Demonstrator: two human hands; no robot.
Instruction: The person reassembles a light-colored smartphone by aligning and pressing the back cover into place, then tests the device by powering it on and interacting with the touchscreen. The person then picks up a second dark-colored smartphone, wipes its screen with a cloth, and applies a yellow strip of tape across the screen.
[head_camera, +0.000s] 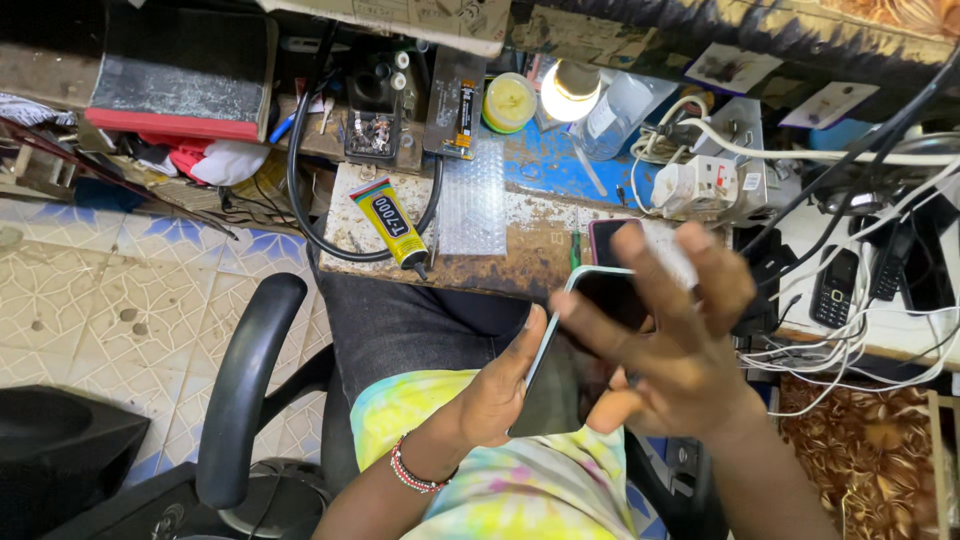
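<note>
Smartphone with a dark glass screen and pale light-blue edge (568, 375) sits tilted in our hands above our lap, just in front of the workbench edge. Our left hand (497, 392) cradles it from the left side, thumb along the pale edge and fingers wrapped underneath, so the grip is closed on the phone. Our right hand (672, 345) lies over the screen with fingers fanned wide apart; its thumb touches the lower part of the glass, while the spread fingers rise above the top of the phone. A red, white and black beaded bracelet (413, 470) circles our left wrist.

Behind the phone, a second dark phone with a reddish rim (604, 240) lies on the worn, paint-chipped wooden workbench (530, 245). Farther left on that bench we see a yellow tube of glue with a black nozzle (390, 221), a sheet of clear bubble wrap (474, 200) and a looping black cable (296, 180). A lit bulb (569, 92) glows at the back. To the right, a white power strip (700, 185) sits among tangled white cables, near a small black keypad phone (832, 287). At the lower left, a black chair armrest (245, 385) stands over the patterned tile floor (100, 290).
</note>
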